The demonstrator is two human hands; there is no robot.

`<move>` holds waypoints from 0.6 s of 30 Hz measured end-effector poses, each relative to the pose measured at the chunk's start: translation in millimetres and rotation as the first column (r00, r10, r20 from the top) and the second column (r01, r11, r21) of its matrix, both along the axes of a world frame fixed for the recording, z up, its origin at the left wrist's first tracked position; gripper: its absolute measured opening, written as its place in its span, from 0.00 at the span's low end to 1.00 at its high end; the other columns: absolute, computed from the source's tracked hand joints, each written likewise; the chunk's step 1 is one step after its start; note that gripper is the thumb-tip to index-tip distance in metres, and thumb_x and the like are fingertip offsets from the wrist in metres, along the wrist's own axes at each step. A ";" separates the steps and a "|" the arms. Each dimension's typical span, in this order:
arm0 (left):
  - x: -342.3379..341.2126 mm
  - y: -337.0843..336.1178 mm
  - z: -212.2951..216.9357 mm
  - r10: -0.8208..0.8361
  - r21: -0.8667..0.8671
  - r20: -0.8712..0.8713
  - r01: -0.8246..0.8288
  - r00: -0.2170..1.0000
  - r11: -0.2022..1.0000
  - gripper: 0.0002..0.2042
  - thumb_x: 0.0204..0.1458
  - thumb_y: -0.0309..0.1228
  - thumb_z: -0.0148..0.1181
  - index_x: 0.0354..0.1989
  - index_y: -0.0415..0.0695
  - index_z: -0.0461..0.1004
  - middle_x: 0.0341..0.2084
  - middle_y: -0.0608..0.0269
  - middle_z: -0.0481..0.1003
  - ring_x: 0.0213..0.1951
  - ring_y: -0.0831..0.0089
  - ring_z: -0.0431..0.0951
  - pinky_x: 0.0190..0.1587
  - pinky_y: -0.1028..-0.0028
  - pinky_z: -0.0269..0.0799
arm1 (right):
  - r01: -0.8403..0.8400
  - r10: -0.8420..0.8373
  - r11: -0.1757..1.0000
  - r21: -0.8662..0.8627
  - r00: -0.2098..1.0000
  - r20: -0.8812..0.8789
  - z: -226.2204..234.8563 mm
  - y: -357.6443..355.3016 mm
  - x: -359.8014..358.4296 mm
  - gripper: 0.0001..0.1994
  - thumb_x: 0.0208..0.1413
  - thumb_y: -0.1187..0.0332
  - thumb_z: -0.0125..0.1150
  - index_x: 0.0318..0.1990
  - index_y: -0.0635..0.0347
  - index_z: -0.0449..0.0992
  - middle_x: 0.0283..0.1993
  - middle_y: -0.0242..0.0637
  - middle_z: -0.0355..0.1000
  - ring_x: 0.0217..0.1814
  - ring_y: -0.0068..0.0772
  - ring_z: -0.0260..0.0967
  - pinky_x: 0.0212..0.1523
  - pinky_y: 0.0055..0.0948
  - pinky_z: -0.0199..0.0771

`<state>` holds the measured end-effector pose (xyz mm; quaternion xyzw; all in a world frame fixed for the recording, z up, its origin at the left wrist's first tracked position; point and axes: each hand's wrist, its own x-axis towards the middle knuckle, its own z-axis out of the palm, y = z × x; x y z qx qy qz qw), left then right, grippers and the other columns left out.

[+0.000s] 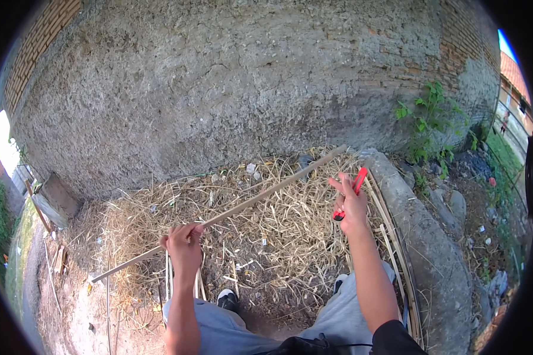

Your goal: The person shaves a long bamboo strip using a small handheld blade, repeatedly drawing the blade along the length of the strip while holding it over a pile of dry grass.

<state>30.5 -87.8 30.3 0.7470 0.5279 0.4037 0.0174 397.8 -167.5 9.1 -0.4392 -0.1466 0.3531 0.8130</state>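
Note:
My left hand (182, 238) is closed around a long, flat strip of bamboo or wood (260, 195). The strip slants from low on the left up to the far right, its far end near the foot of the wall. A red utility knife (359, 177) is in my right hand (353, 207), its handle crossing the palm and its tip pointing up and away. The index and middle fingers stretch out beside the knife, and the knife is apart from the strip. Below both hands lies a heap of pale shavings (290, 231).
A rough, worn plaster wall (249, 89) rises ahead. On the right, a curved concrete edge (432, 260) borders the shavings, with several long strips (397, 260) lying along it. A leafy plant (426, 121) grows by the wall. My shoes (227, 300) stand at the heap's near side.

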 end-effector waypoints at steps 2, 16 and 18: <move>-30.1 1.7 11.8 0.140 -0.040 -0.020 -0.141 0.990 0.989 0.09 0.58 0.36 0.58 0.33 0.46 0.82 0.22 0.70 0.74 0.31 0.72 0.68 0.48 0.69 0.48 | 0.079 -0.080 0.996 0.030 0.996 0.037 5.8 -16.9 14.2 0.14 0.61 0.63 0.59 0.50 0.62 0.75 0.40 0.43 0.79 0.13 0.11 0.51 0.15 0.17 0.54; -344.1 -207.2 -286.1 0.468 -0.650 0.137 -0.277 0.873 0.707 0.08 0.57 0.30 0.59 0.35 0.38 0.78 0.17 0.65 0.70 0.18 0.78 0.62 0.20 0.74 0.55 | 0.616 -0.158 0.458 -0.641 0.766 0.623 -344.7 -437.7 79.3 0.07 0.39 0.84 0.56 0.27 0.67 0.79 0.19 0.36 0.74 0.22 0.28 0.72 0.28 0.27 0.71; -338.8 -242.3 -283.4 0.508 -0.706 0.088 -0.306 0.857 0.639 0.08 0.57 0.30 0.59 0.35 0.38 0.78 0.17 0.65 0.70 0.18 0.77 0.62 0.20 0.74 0.55 | 0.570 -0.153 0.261 -0.779 0.821 0.550 -362.5 -459.0 39.4 0.03 0.40 0.81 0.59 0.23 0.67 0.79 0.19 0.39 0.74 0.21 0.32 0.73 0.26 0.29 0.72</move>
